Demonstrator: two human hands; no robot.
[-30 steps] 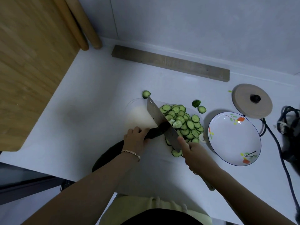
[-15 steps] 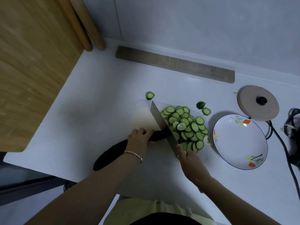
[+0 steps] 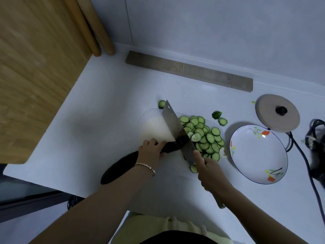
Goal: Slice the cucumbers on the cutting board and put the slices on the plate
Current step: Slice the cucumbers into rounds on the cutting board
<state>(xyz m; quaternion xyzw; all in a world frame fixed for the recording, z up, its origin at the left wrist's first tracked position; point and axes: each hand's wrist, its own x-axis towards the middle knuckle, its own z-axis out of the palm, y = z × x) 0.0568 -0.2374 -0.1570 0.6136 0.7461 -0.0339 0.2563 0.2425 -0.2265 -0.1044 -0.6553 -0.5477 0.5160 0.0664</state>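
Observation:
A long dark cucumber [image 3: 121, 164] lies across the near left of the pale cutting board [image 3: 154, 125]. My left hand [image 3: 151, 151] presses down on it close to its cut end. My right hand [image 3: 209, 170] grips the handle of a cleaver [image 3: 177, 131], whose blade stands on the cucumber's cut end. To the right of the blade lies a heap of cucumber slices [image 3: 204, 136]. A white plate [image 3: 258, 154] with flower prints sits right of the board, with nothing on it.
Stray slices lie beyond the board [image 3: 161, 103] and near the plate [image 3: 223, 121], beside a cucumber end piece [image 3: 216, 115]. A round lid [image 3: 277, 112] and black cables [image 3: 306, 155] are at right. A grey strip [image 3: 189, 71] lies by the wall; a wooden board [image 3: 35, 67] leans at left.
The cleaver has come down on the cucumber's end again and the slice heap has grown slightly. The camera has shifted, so everything sits a little further right in view.

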